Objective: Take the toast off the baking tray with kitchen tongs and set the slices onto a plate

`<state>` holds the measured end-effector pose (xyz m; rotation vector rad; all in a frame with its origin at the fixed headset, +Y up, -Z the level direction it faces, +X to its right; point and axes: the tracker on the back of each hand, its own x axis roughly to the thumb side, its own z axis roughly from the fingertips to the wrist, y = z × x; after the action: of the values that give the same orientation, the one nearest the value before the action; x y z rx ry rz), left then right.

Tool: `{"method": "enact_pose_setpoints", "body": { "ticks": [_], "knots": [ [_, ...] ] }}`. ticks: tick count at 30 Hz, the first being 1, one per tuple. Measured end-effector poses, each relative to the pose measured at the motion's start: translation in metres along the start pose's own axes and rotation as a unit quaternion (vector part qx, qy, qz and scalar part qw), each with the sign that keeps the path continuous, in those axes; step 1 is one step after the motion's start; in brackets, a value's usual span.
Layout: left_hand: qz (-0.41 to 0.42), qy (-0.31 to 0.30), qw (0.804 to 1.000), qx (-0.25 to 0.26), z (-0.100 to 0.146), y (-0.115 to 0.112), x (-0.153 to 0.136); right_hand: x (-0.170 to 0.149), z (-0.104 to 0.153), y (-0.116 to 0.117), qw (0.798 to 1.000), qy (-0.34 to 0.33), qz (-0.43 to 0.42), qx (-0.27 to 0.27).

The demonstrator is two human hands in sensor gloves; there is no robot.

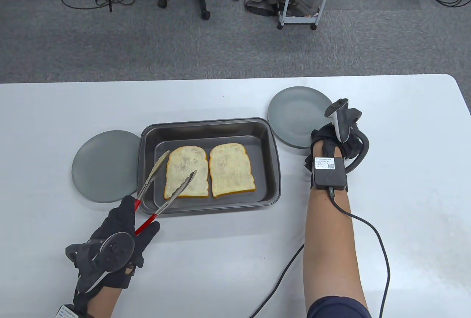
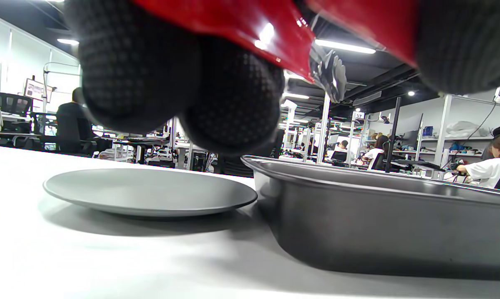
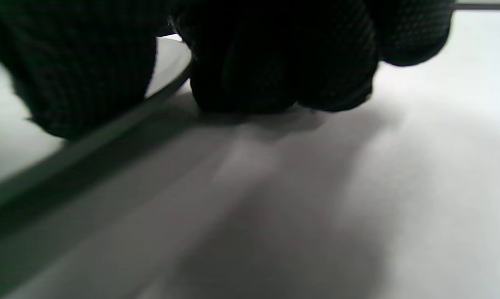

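Observation:
Two toast slices lie side by side in the dark baking tray [image 1: 268, 149]: a left slice [image 1: 184, 160] and a right slice [image 1: 232, 169]. My left hand [image 1: 143, 213] grips the red handles of the kitchen tongs [image 1: 149, 180]. The tongs' metal arms are spread, one tip at the left slice's left edge, the other over its middle. In the left wrist view the red handles [image 2: 241, 25] fill the top beside my fingers [image 2: 233, 104]. My right hand [image 1: 331, 138] sits at the near-right rim of the right grey plate [image 1: 294, 112], thumb over the rim [image 3: 88, 145], fingers [image 3: 283, 62] curled on the table.
A second grey plate [image 1: 105, 165] lies left of the tray, seen also as the plate [image 2: 150, 191] beside the tray wall [image 2: 378, 207]. A cable [image 1: 371, 229] runs from my right wrist across the white table. Office chair and cart stand beyond the far edge.

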<state>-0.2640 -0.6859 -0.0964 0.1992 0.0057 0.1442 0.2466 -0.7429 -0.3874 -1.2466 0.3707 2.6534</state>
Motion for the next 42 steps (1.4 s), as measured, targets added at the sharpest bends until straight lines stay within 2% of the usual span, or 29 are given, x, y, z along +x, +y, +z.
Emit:
{"method": "enact_pose_setpoints", "body": {
  "ticks": [8, 15, 19, 23, 30, 34, 42],
  "knots": [
    [0.006, 0.001, 1.0, 0.007, 0.001, 0.003, 0.0, -0.012, -0.005, 0.003, 0.993, 0.024, -0.11, 0.028],
    [0.011, -0.001, 1.0, 0.016, 0.002, 0.006, -0.001, -0.025, -0.003, -0.014, 0.978, 0.01, -0.202, 0.058],
    [0.022, 0.0, 1.0, 0.015, 0.001, 0.006, -0.003, -0.038, -0.001, -0.014, 0.939, 0.02, -0.325, 0.109],
    [0.026, 0.004, 1.0, 0.012, 0.0, 0.005, -0.006, -0.045, 0.001, -0.017, 0.913, 0.013, -0.389, 0.125],
    [0.031, 0.008, 0.999, 0.019, 0.001, 0.008, -0.008, -0.046, 0.014, -0.047, 0.918, -0.015, -0.39, 0.072],
    [0.032, 0.009, 0.999, 0.022, 0.001, 0.008, -0.009, -0.052, 0.022, -0.071, 0.902, -0.023, -0.43, 0.041],
    [0.037, 0.009, 0.999, 0.022, 0.001, 0.008, -0.01, -0.057, 0.046, -0.113, 0.87, -0.098, -0.478, 0.065]
  ]
}}
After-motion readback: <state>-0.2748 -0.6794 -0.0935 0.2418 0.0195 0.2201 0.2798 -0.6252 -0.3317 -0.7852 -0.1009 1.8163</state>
